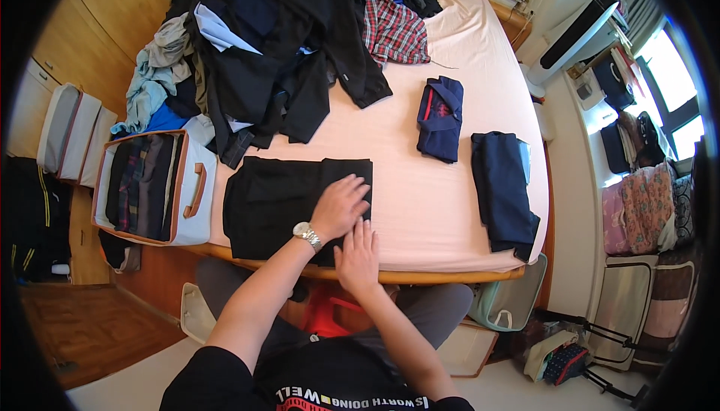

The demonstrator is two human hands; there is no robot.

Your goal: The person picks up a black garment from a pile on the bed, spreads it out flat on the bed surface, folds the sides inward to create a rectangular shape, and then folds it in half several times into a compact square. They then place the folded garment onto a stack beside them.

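A folded black garment (275,208) lies flat on the pink bed sheet (416,214) before me. My left hand (340,205), with a metal-band watch on the wrist, rests on its right part, fingers spread a little. Just below it, my right hand (359,253) lies palm down at the garment's lower right edge, fingers extended. Neither hand grasps anything visible. Farther right on the bed are a folded navy garment with red trim (440,121) and a folded dark blue garment (500,186).
A white fabric storage box (197,208) with brown trim holds upright folded clothes at the left. Behind it spreads a big heap of dark clothes (270,62), with red plaid cloth (394,28) beside it. The wooden bed edge (439,277) runs in front of my knees.
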